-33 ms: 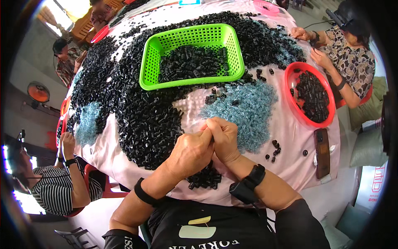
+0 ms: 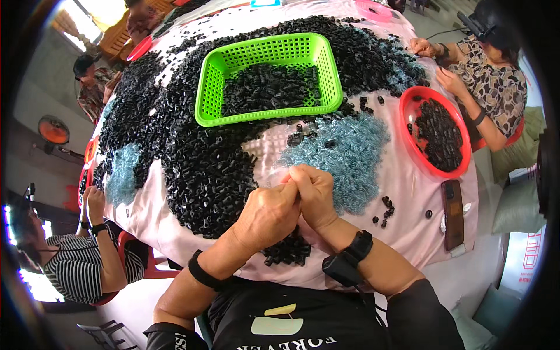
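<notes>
My left hand [image 2: 267,211] and my right hand [image 2: 315,195] meet above the table's near middle, fingers curled and pressed against each other. Whatever lies between them is hidden by the fingers. Just beyond my right hand spreads a heap of small clear bluish plastic pieces [image 2: 341,157]. To the left of my left hand is a large pile of small black plastic pieces [image 2: 204,181]. Under my wrists, close to the table edge, sits a smaller cluster of black pieces [image 2: 289,251]. Farther back, a green perforated basket [image 2: 268,119] holds more black pieces.
On the right stands a red basin [image 2: 405,137] of black parts, with a phone [image 2: 453,216] nearer the edge. A few loose black pieces [image 2: 387,204] lie on the pink cloth [image 2: 408,186]. Other people work around the table, one on the right [image 2: 490,76], another on the left [image 2: 87,251].
</notes>
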The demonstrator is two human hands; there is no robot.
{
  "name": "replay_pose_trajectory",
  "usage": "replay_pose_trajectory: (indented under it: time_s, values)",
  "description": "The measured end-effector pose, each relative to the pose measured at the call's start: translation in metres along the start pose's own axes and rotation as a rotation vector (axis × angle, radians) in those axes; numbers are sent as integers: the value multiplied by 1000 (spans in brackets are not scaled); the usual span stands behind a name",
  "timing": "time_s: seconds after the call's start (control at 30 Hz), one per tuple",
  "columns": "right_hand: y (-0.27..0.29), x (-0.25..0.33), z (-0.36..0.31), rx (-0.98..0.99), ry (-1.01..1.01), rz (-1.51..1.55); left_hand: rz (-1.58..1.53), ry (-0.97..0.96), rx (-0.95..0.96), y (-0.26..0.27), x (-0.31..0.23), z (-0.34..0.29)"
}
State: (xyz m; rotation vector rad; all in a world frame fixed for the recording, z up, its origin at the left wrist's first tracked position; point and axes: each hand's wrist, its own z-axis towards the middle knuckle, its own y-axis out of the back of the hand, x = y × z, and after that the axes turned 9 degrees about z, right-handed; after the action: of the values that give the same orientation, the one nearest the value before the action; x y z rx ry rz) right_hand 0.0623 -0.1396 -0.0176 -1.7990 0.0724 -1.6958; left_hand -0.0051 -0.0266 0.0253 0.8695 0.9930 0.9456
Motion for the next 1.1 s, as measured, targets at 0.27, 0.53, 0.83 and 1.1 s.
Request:
replay_pose_trajectory:
  time_s: [0.27, 0.53, 0.83, 1.1]
  values:
    - [0, -8, 5, -43, -186, 326, 3, 188, -113, 11, 5, 3]
    - [3, -12, 6, 181, -243, 141, 98, 158, -240, 11, 21, -6]
    - [4, -11, 6, 243, -272, 213, -346, 383, -97, 34, 17, -4]
    - [2, -11, 4, 286, -277, 129, -253, 395, -210, 27, 16, -5]
